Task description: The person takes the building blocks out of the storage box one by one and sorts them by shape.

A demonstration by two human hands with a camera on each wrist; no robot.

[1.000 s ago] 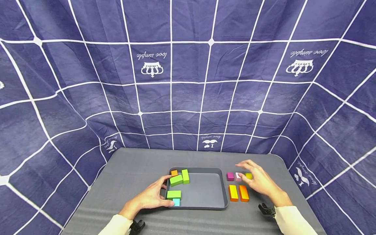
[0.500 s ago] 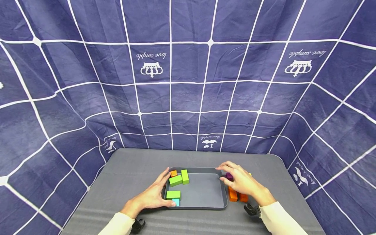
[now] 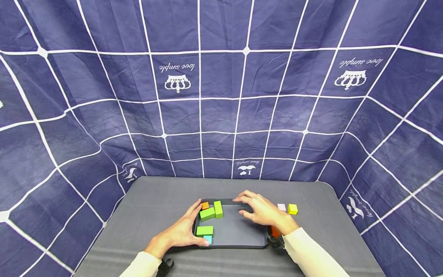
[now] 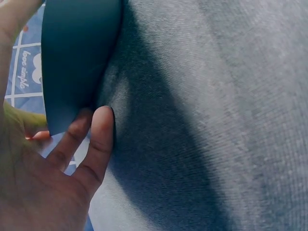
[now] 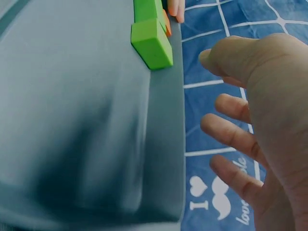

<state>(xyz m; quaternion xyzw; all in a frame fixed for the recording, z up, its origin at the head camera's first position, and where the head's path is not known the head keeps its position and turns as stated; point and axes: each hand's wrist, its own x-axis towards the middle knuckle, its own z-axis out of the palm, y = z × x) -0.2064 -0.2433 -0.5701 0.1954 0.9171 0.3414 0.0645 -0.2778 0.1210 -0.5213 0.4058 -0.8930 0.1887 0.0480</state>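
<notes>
My left hand [image 3: 180, 232] grips the left end of a grey tray [image 3: 238, 231], its thumb by a light blue cube [image 3: 207, 239] in the near corner. In the left wrist view, its fingers reach along the outside of the tray wall [image 4: 79, 57]. Over the right part of the tray hovers my right hand [image 3: 259, 209], fingers spread and loosely bent, holding nothing. Three green blocks lie in the tray: one [image 3: 205, 231] beside the blue cube, two [image 3: 218, 209] at the far left by an orange cube [image 3: 205, 206].
To the right of the tray, a pale pink cube [image 3: 282, 207] and a yellow cube [image 3: 292, 209] sit on the grey table [image 3: 318, 204]. An orange block [image 3: 275, 231] shows partly under my right wrist. A blue gridded cloth [image 3: 221, 115] hangs behind the table.
My right hand has moved left from above the loose blocks to over the tray, now covering the magenta cube's spot. The left hand stays at the tray's left end.
</notes>
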